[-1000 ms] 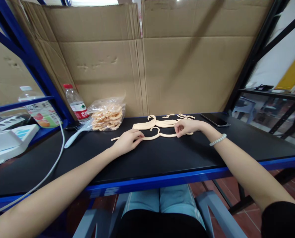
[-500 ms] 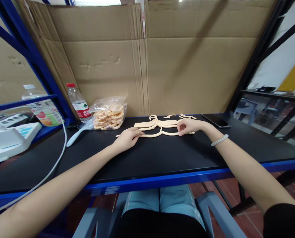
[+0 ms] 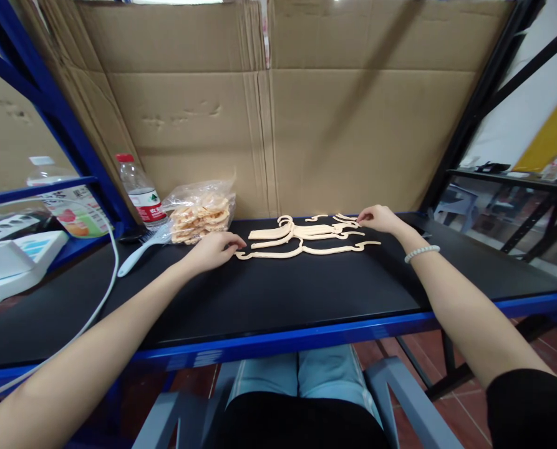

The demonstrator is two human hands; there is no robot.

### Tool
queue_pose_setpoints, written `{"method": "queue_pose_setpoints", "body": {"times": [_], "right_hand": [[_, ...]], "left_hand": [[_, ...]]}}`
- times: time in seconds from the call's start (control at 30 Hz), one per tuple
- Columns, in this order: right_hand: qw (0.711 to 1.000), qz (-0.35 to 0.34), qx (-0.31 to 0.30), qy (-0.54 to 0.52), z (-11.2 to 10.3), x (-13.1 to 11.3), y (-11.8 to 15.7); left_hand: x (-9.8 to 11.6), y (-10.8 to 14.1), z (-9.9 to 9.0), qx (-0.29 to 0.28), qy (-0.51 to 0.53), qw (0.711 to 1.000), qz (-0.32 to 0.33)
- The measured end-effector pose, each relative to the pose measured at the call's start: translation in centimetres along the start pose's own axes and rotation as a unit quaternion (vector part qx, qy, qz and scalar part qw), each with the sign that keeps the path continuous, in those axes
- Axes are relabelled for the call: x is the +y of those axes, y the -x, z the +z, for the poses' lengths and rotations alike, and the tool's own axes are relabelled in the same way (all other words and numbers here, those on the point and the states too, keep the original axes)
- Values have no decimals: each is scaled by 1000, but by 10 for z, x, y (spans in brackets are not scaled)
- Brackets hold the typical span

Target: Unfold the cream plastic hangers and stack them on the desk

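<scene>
Pale cream snack sticks [image 3: 271,254], curved and stick-like, lie in a roughly mirrored pattern on the black tabletop [image 3: 278,293]. Small hooked pieces sit at both ends of the front row. My left hand [image 3: 216,249] hovers by the left hook with its fingers bent and slightly apart, seemingly holding nothing. Behind the pattern on the right, my right hand [image 3: 380,219] pinches at a thin loose strip [image 3: 346,219] among several small pieces. Its fingertips partly hide that strip. Another short wavy piece [image 3: 316,217] lies farther back in the middle.
A clear bag of orange-tan crisps [image 3: 201,215], a red-capped bottle [image 3: 140,193] and a light blue brush [image 3: 142,249] stand or lie at the left. Beyond them are a white power strip [image 3: 20,265] and cable [image 3: 105,293]. A cardboard wall [image 3: 353,143] closes the back.
My left hand has slid left off the front stick, showing the hook at its end. My right hand has left the front row's right end and moved back to the loose pieces.
</scene>
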State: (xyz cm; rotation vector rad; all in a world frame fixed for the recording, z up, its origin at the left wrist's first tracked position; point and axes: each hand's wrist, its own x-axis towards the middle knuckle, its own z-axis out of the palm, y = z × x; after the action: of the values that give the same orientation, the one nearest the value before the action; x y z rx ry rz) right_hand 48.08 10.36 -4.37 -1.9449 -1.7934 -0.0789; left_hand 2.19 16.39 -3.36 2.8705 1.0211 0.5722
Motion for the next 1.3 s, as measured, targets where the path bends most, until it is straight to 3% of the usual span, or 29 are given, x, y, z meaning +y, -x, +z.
{"method": "queue_pose_setpoints", "body": {"times": [0.4, 0.53, 0.63, 0.83, 1.03, 1.17, 1.3], "right_hand": [[999, 24, 1, 35, 20, 29, -10], [997, -26, -25, 74, 26, 31, -11], [992, -58, 0, 108, 28, 32, -12], [994, -8, -16, 110, 29, 31, -10], [995, 20, 7, 101, 30, 25, -8], [995, 19, 60, 79, 19, 20, -4], [979, 40, 196, -30, 6, 1, 0]], "left_hand": [[8, 1, 7, 19, -13, 999, 27], [11, 1, 8, 22, -19, 999, 28], [13, 2, 10, 17, -24, 999, 31], [13, 2, 11, 9, -18, 999, 32], [15, 3, 9, 27, -13, 999, 33], [16, 4, 7, 76, -21, 997, 10], [16, 4, 7, 147, 21, 989, -8]]}}
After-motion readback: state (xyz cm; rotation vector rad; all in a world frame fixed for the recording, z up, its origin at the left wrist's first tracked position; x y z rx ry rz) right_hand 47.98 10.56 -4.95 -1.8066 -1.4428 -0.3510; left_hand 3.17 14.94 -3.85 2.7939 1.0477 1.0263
